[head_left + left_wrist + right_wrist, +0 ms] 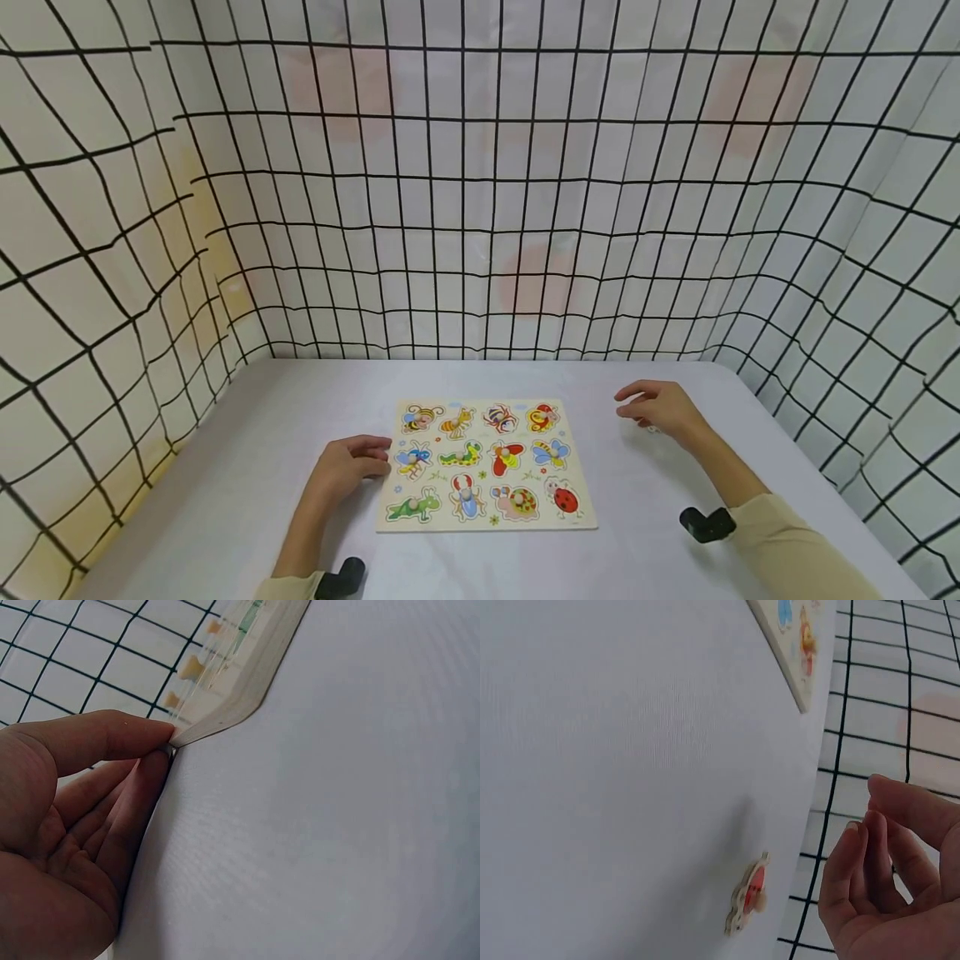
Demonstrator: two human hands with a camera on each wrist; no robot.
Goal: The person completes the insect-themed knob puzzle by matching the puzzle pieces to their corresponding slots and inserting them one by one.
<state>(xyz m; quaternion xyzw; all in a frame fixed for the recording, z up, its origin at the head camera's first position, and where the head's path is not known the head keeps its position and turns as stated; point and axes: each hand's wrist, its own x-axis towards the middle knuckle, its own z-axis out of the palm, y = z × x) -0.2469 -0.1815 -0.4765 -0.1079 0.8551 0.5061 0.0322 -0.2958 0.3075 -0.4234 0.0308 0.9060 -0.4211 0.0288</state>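
Observation:
A wooden knobbed puzzle board (480, 523) with insect and bug pictures lies flat. My left hand (347, 471) rests beside its left edge, the thumb and fingers extended with their tips right at the edge, near a corner in the left wrist view. To the right of the board, my right hand (663, 408) is held in the air with its fingers loosely bent and nothing between them. A loose ladybug puzzle piece (748, 898), red with a wooden knob, lies on the table below that hand; in the head view the hand mostly hides it.
The white table (315, 387) carries the board and the loose piece. White walls with a black grid (480, 208) enclose it at the back and both sides. A black strap-like camera mount (707, 525) sits at the right wrist, another (341, 579) at the left.

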